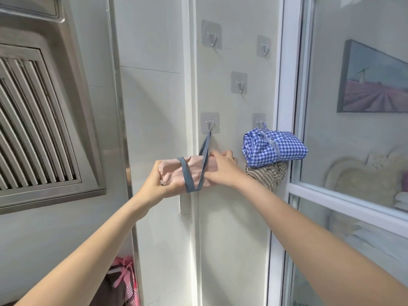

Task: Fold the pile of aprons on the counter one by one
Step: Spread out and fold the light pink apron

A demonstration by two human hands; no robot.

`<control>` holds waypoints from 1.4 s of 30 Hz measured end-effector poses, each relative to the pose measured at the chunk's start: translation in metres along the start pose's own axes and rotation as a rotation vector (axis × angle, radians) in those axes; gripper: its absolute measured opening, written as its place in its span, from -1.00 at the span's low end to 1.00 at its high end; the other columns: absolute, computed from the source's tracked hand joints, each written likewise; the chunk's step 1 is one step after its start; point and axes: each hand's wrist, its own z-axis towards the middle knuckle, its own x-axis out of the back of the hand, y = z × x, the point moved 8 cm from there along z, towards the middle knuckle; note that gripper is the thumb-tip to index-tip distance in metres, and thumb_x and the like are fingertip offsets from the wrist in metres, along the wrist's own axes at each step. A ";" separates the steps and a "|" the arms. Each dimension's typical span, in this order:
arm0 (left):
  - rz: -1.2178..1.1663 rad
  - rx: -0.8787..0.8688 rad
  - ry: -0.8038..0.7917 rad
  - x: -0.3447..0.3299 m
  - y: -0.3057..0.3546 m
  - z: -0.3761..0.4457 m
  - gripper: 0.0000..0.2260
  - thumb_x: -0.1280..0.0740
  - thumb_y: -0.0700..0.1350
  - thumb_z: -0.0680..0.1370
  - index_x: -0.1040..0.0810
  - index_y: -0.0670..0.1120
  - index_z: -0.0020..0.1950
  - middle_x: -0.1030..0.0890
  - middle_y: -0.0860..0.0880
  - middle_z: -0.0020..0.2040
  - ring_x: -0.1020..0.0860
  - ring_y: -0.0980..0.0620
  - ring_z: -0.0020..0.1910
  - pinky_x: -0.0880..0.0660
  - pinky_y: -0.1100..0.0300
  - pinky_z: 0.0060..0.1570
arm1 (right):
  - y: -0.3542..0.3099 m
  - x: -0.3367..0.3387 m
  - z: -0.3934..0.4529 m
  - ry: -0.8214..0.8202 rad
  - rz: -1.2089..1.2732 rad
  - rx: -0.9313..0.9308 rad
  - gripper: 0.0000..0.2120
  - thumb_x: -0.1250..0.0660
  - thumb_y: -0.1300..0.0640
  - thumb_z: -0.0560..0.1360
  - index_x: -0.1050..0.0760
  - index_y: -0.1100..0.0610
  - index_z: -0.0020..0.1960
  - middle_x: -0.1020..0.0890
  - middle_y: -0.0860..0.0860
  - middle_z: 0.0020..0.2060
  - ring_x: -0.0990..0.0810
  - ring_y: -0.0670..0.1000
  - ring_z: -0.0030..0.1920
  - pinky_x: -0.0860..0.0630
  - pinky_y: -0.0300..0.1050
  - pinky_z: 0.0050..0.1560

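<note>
My left hand (160, 181) grips the rolled pink apron (187, 172); my right hand (221, 167) pinches its far end below the wall hook (209, 124). The blue strap (206, 143) is looped there. Letting go early could unroll the bundle.

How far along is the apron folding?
Done: a blue checked bundle hangs on a hook, with a striped one below. In hand: the left hand and right hand hold a pink bundle, its strap looped on a hook. Left: more cloth lies below.
</note>
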 end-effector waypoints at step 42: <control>-0.135 0.293 -0.159 -0.043 -0.010 0.004 -0.48 -0.37 -0.33 0.49 -0.36 0.01 0.38 -0.58 -0.01 0.00 -0.62 0.11 -0.21 -0.57 0.28 -0.28 | 0.030 -0.006 -0.022 -0.039 -0.355 0.043 -0.05 -0.42 0.05 0.42 0.19 0.01 0.54 0.23 0.09 0.52 0.32 0.14 0.50 0.24 0.31 0.42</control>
